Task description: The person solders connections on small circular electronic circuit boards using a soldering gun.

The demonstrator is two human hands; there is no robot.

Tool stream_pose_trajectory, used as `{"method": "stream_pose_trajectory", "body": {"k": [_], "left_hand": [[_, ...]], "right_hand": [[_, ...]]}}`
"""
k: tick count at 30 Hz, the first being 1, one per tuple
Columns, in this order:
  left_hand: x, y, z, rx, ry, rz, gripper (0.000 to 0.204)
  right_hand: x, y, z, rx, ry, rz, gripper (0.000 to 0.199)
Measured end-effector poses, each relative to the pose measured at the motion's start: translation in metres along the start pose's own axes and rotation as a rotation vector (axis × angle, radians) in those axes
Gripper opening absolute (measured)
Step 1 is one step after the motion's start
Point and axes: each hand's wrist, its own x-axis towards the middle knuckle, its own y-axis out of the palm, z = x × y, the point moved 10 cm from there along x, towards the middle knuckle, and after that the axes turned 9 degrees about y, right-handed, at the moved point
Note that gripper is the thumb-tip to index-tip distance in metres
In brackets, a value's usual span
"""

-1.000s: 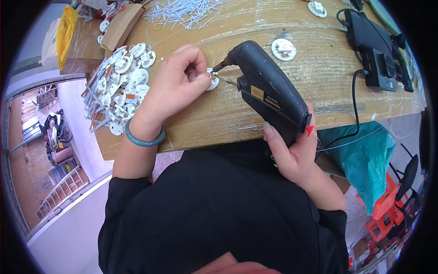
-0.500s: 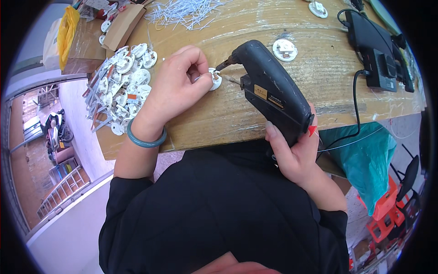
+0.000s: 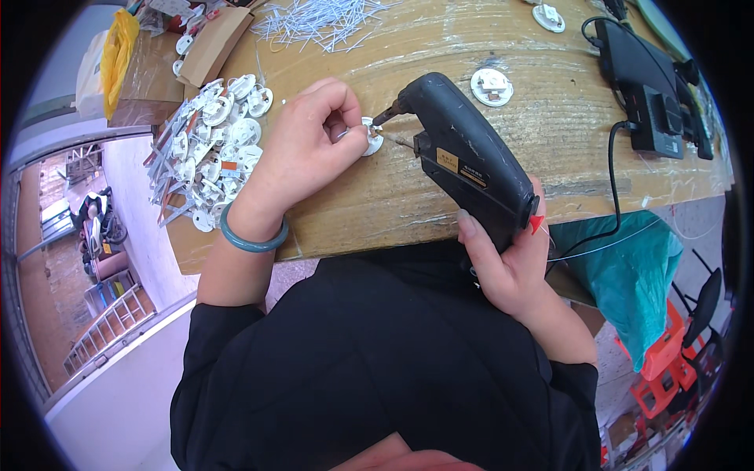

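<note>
My left hand point(image 3: 318, 137) pinches a thin white wire, mostly hidden by the fingers, at the edge of a small white round part point(image 3: 372, 145) with a copper-coloured piece. That part lies on the wooden table. In my right hand point(image 3: 506, 267) is a black soldering gun point(image 3: 471, 153), gripped by its handle. Its dark tip and the thin solder feed tube below both point left and meet at the part by my left fingertips. A heap of similar white round parts point(image 3: 224, 141), some with grey and orange strips, lies left of my left wrist.
Loose white wires point(image 3: 318, 23) are piled at the far side. One white round part point(image 3: 492, 87) lies beyond the gun, another point(image 3: 548, 18) farther back. A black power unit point(image 3: 648, 94) with a cable stands at right. A cardboard box point(image 3: 149, 86) sits far left; a green bag point(image 3: 628, 275) hangs at right.
The front of the soldering gun has dipped slightly, bringing its tip and the solder feed closer together at the part. My left hand has barely moved.
</note>
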Motion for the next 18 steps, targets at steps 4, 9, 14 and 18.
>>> {"method": "stream_pose_trajectory", "body": {"k": [4,9,14,18], "left_hand": [[0.000,0.000,-0.001,0.012,0.012,-0.001,0.012],[0.000,0.000,0.000,0.007,0.012,-0.002,0.012],[0.000,0.000,0.001,-0.001,0.010,-0.005,0.013],[-0.001,0.000,0.001,0.002,0.000,-0.012,0.014]], "right_hand": [[0.000,0.000,-0.002,0.071,0.016,-0.016,0.046],[0.000,0.000,-0.001,0.044,0.018,-0.013,0.046],[-0.004,-0.003,-0.008,0.206,0.060,-0.031,0.047],[-0.005,-0.007,-0.012,0.157,0.039,-0.018,0.047]]}}
